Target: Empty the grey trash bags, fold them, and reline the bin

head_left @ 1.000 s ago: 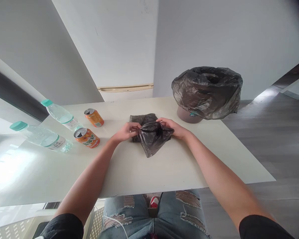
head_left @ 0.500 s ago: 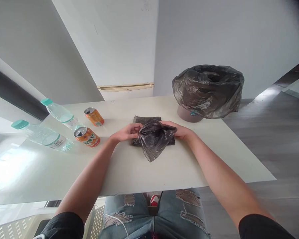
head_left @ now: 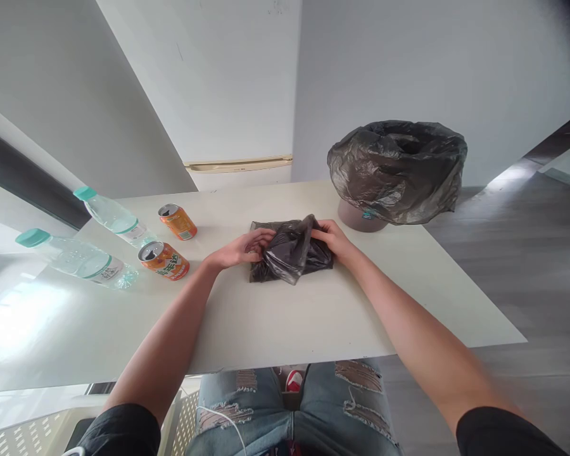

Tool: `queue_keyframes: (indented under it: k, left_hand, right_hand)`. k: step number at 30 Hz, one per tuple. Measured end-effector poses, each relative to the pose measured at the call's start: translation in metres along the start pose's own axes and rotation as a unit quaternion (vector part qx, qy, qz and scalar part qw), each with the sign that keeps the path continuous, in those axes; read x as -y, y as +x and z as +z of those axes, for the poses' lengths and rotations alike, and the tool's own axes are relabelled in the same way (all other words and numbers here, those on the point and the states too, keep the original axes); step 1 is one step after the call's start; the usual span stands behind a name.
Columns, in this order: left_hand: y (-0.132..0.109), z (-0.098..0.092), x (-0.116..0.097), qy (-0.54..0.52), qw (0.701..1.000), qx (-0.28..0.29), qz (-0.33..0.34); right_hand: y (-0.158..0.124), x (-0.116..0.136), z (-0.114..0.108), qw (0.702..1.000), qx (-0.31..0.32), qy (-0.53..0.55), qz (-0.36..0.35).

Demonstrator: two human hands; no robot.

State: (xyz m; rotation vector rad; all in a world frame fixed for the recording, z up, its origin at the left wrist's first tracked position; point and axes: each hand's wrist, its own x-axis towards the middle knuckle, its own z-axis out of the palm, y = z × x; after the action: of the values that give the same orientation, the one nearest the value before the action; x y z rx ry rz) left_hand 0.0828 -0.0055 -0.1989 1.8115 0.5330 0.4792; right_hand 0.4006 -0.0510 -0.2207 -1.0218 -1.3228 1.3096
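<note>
A crumpled, thin black plastic bag (head_left: 285, 253) lies on a flat folded part of the same dark plastic in the middle of the white table (head_left: 266, 323). My left hand (head_left: 240, 249) is at its left side, fingers curled and thumb against the gathered plastic. On the opposite side, my right hand (head_left: 336, 242) pinches the bag's upper right part, where a fold of plastic stands up. Part of the right fingers is hidden behind that fold.
Two clear bottles with green caps, the nearer bottle (head_left: 80, 258) and farther bottle (head_left: 116, 216), stand left beside a front orange can (head_left: 164, 260) and a back orange can (head_left: 177, 221). A bin (head_left: 358, 215) lined with a black bag (head_left: 394, 171) stands back right.
The bag's loose flap, which hung toward me, has been drawn back and up. My right hand has shifted slightly up and left over the bag; my left hand has hardly moved.
</note>
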Motion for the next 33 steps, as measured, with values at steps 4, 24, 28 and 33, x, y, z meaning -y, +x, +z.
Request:
queue_keyframes:
  k: [4, 24, 28, 33]
  left_hand:
    - [0.001, 0.002, -0.005, 0.018, 1.000, -0.005, 0.007]
    - [0.019, 0.011, 0.031, -0.024, 0.935, -0.347, -0.075]
    - [0.018, 0.011, 0.033, 0.056, 0.918, -0.383, -0.082]
    - [0.014, 0.008, 0.028, 0.057, 0.945, -0.322, -0.014]
  right_hand:
    - [0.007, -0.012, 0.004, 0.997, -0.032, -0.067, 0.006]
    - [0.011, -0.020, 0.011, 0.982, -0.100, -0.146, -0.062]
    - [0.012, -0.022, 0.008, 0.935, -0.134, -0.306, -0.122]
    - [0.010, -0.019, 0.008, 0.898, -0.189, -0.361, -0.164]
